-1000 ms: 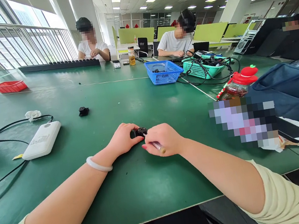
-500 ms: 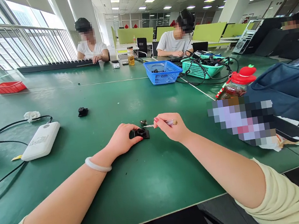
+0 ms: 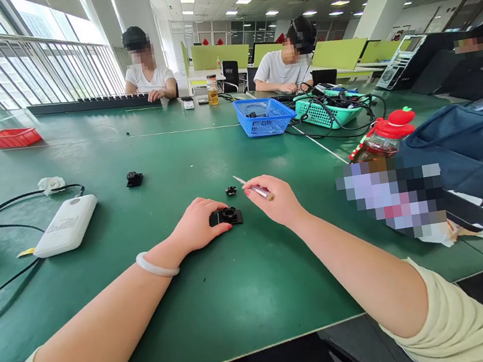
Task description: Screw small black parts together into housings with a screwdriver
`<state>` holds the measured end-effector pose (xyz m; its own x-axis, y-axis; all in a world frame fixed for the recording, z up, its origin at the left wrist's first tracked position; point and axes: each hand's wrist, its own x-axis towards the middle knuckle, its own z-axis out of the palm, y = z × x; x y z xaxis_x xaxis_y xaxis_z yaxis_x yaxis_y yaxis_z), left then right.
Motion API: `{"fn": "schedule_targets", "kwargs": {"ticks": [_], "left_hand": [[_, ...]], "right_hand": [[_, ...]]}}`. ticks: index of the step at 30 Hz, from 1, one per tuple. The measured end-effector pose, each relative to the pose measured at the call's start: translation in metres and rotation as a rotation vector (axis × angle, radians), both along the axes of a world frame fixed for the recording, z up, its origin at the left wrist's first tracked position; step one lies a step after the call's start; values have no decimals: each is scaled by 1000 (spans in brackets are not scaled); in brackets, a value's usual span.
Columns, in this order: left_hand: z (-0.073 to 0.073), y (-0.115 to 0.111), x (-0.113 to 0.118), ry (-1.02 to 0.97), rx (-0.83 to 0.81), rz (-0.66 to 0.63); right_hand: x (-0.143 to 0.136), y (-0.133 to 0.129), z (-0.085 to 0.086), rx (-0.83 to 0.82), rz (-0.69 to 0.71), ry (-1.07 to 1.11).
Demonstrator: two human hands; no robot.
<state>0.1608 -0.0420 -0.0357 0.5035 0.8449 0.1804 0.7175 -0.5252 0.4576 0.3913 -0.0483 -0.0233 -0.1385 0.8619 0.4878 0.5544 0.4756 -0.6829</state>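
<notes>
My left hand (image 3: 198,224) is closed on a small black plastic part (image 3: 231,215) lying on the green table, thumb at its near side and fingers at its far side. The part has a raised socket-like piece on a flat base; its left end is hidden by the fingers. In my right hand (image 3: 276,197) is a slim screwdriver (image 3: 261,190) with a clear handle and a brownish end. Its thin tip points up and left, apart from the part. Just beyond the part lies a small round black piece (image 3: 231,191).
Another black part (image 3: 134,179) lies to the left, near a white power bank (image 3: 66,225) with cables. Farther back are a red tray (image 3: 13,138), a blue basket (image 3: 265,116) and a green basket (image 3: 326,111) of cables. A red-lidded bottle (image 3: 380,136) and dark bag (image 3: 467,141) stand right.
My right hand has lifted the screwdriver's tip away from the black part, and the tip now points up and left. The small round piece looks turned. My left hand keeps its grip.
</notes>
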Motion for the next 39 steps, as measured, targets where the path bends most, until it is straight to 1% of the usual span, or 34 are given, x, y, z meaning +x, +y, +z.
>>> {"fn": "schedule_targets", "kwargs": {"ticks": [3, 5, 9, 12, 14, 18, 21, 24, 28, 30, 32, 34, 37, 39], "left_hand": [[1, -1, 0, -3, 9, 0], [0, -1, 0, -5, 13, -2], [0, -1, -1, -4, 14, -5], [-1, 0, -1, -4, 21, -1], [-1, 0, -1, -5, 26, -2], [-2, 0, -1, -10, 27, -7], [-2, 1, -1, -10, 23, -11], [-2, 2, -2, -10, 19, -12], [-2, 2, -1, -9, 28, -8], [-2, 1, -1, -4, 31, -5], [-2, 1, -1, 0, 32, -6], [-1, 1, -1, -1, 38, -11], [-1, 2, -1, -2, 49, -10], [-1, 2, -1, 0, 50, -3]], "right_hand": [[2, 6, -6, -91, 16, -38], [2, 6, -6, -121, 15, -14], [1, -3, 3, -59, -44, 168], [-1, -12, 9, -58, 69, 307], [-3, -17, 10, -61, 142, 317], [-7, -19, 8, -44, 217, 164], [-9, -18, 6, -90, 253, 47], [-9, -18, 6, -106, 245, 30], [-8, -21, 7, -13, 236, 117], [-9, -23, 8, -2, 244, 144], [-11, -23, 8, -16, 263, 97], [-14, -24, 8, -23, 277, 2], [-17, -25, 8, -15, 282, -119], [-17, -27, 7, 0, 291, -160]]}}
